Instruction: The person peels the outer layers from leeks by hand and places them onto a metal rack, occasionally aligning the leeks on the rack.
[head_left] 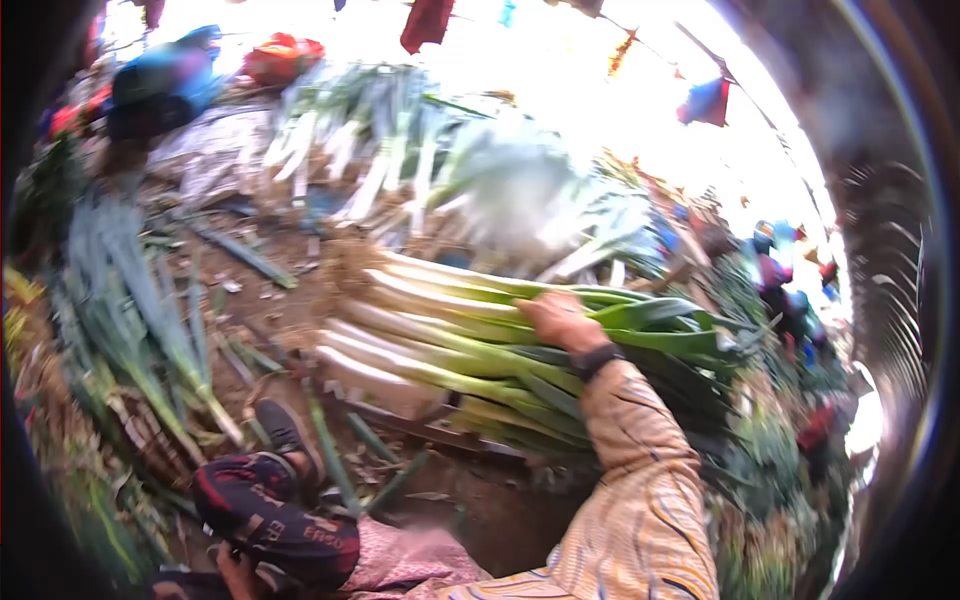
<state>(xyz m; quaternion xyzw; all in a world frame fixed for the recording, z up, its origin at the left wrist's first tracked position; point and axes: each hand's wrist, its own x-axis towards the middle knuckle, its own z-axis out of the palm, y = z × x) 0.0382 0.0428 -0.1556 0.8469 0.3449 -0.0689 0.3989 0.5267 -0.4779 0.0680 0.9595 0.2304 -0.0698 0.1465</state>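
My right hand, in a patterned tan sleeve with a dark band at the wrist, is closed on the upper leeks of a large bundle of leeks. The bundle lies sideways, white stems and roots to the left, green leaves to the right and partly under my forearm. Low at the left, beside my bent leg, what looks like my left hand shows only in part. Its fingers and anything in them are too unclear to make out.
More leeks lie in a row behind the bundle, and another pile of leeks stands at the left. Cut leaf pieces litter the soil. A dark bar runs under the bundle. Blurred people are at the far right.
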